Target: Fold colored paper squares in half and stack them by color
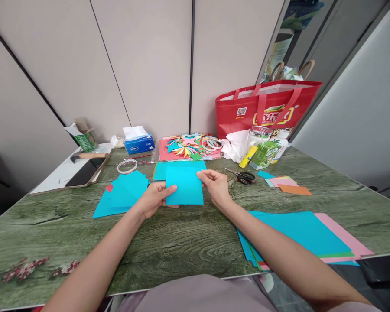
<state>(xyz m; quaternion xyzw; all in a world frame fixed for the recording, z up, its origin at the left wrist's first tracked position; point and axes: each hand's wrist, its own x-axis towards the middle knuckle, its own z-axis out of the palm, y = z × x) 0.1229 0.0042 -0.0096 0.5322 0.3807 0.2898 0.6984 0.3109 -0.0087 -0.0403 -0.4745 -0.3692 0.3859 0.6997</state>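
From the head camera, both hands hold one blue square (184, 185) just above the middle of the table (169, 247). The left hand (154, 199) grips the square's left edge, thumb on top and fingers curled beneath. The right hand (216, 185) pinches its upper right edge between thumb and fingertips. The square is lifted slightly and tilted toward the person, and it overlaps a larger blue sheet (160, 170) lying flat behind it.

Just left of the left hand is a loose pile of blue squares (123, 195), with a tape ring (127, 166) beyond it. Scissors (242, 176) lie just right of the right hand. A stack of coloured sheets (299, 236), blue on top, overhangs the near right edge. Along the far edge stand a tissue box (139, 143), paper stars (190, 147) and a red bag (266, 108).
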